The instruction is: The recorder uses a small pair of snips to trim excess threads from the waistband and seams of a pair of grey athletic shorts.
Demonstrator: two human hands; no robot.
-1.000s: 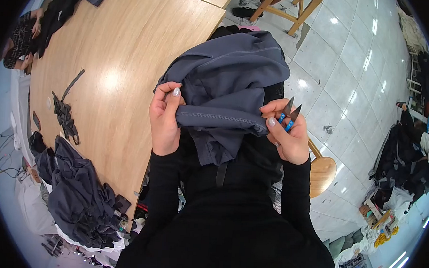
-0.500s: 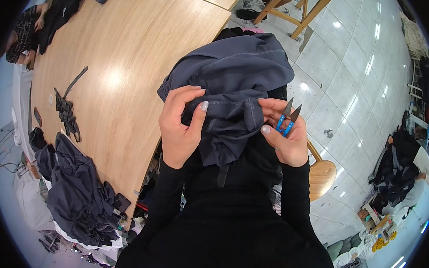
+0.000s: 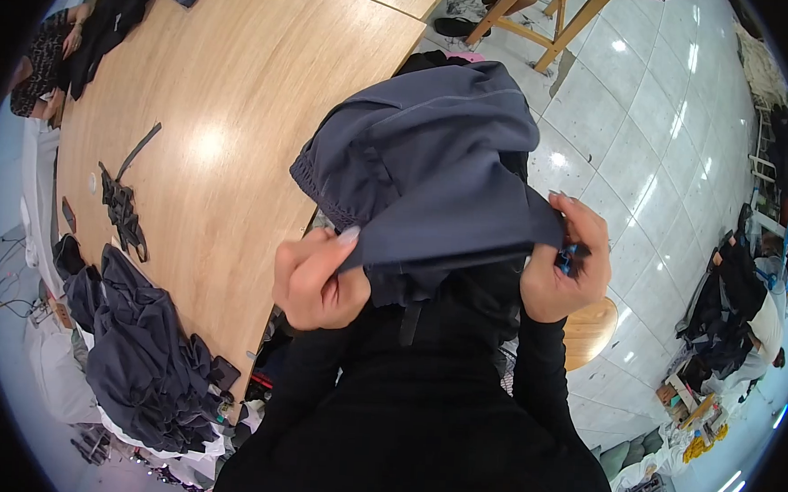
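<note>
spanning left hand (image 3: 323, 282) and right hand (image 3: 567, 271), both pinching it: grey garment (image 3: 455, 191), seemingly unfinished, blue snips (image 3: 573, 251) idle in right hand.

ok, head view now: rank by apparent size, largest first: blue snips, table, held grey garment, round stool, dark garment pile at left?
1. table
2. held grey garment
3. dark garment pile
4. round stool, partly hidden
5. blue snips, mostly hidden

dark grey garment (image 3: 452, 160): bunched and folded, near edge stretched nearly straight, gathered band at left. blue scissors (image 3: 569, 259): mostly hidden, just beside garment's right end.
</note>
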